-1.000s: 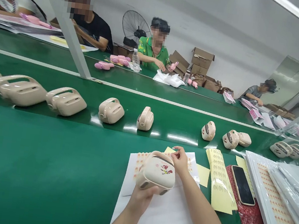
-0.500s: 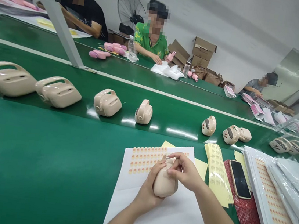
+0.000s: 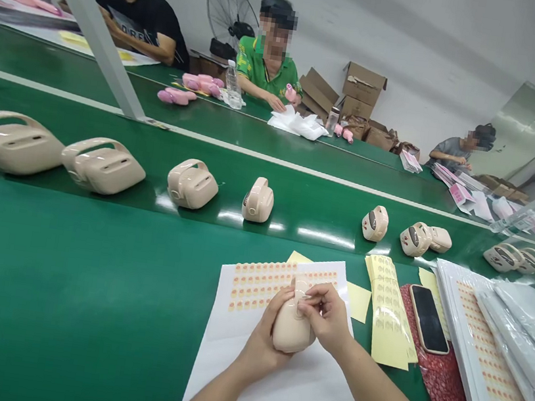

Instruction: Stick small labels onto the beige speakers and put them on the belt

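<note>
A cream-coloured rounded device with a handle [image 3: 292, 329] is held above a white sheet [image 3: 264, 399]. My left hand [image 3: 268, 340] wraps round its left side and underside. At its upper right, the fingers of my right hand [image 3: 326, 312] are pinched together close to the handle; whatever they may hold is too small to make out. Behind the device lies a sheet of small orange round stickers [image 3: 250, 284], partly covered by my hands. Yellow paper [image 3: 357, 301] sticks out from beneath the white sheet.
Similar cream devices [image 3: 193, 185] stand in a row along the green surface ahead. To the right are yellow sticker strips [image 3: 387, 303], a phone [image 3: 428, 319] on red bubble wrap [image 3: 451, 399], and stacked sticker sheets [image 3: 493, 365]. People sit across the table.
My right hand has shifted slightly at the device's handle, its fingers still pinched. My left hand keeps its hold. Across the table, a person's hand with a pink item has moved left.
</note>
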Available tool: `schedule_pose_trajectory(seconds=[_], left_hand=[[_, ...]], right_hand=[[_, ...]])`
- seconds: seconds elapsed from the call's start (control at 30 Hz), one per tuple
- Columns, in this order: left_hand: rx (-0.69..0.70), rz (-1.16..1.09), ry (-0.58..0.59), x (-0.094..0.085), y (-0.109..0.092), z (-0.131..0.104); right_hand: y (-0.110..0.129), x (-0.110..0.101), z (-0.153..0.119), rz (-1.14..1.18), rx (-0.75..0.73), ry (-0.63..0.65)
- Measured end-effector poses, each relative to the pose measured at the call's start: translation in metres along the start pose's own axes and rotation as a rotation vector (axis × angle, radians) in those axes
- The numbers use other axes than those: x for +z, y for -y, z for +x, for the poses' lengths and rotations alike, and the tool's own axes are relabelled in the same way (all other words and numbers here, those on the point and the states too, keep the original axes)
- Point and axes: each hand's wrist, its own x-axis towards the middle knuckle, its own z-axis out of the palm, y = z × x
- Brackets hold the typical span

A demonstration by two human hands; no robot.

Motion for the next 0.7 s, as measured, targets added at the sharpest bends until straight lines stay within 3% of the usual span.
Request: schedule_pose_trajectory(seconds=[0.13,0.2,0.33,0.5,0.63,0.7], left_hand=[[-0.052,-0.043,-0.042,0.001,-0.007,0.001],[-0.050,-0.037,-0.051,0.002,-0.011,0.001],[-0.006,0.010,0.026,0.002,-0.016,-0.001],[0.024,-0.009,0.130,0.003,-0.018,-0.006],[-0.032,-0.260,0.218,0.001,-0.007,-0.005],[-0.099,-0.364,0.166,0.003,0.001,-0.002]], right_hand=[[-0.003,-0.009,-0.005,-0.323,-0.249,0.058],[-0.003,-0.014,-0.006,-0.411,-0.251,0.069],[-0.003,-0.016,0.003,-0.267,-0.022,0.171],[-0.024,-0.018,0.025,0.016,0.189,0.239],[-0.034,-0.033,0.036,0.256,0.301,0.501],[-0.030,-0.041,0.046,0.261,0.356,0.419]])
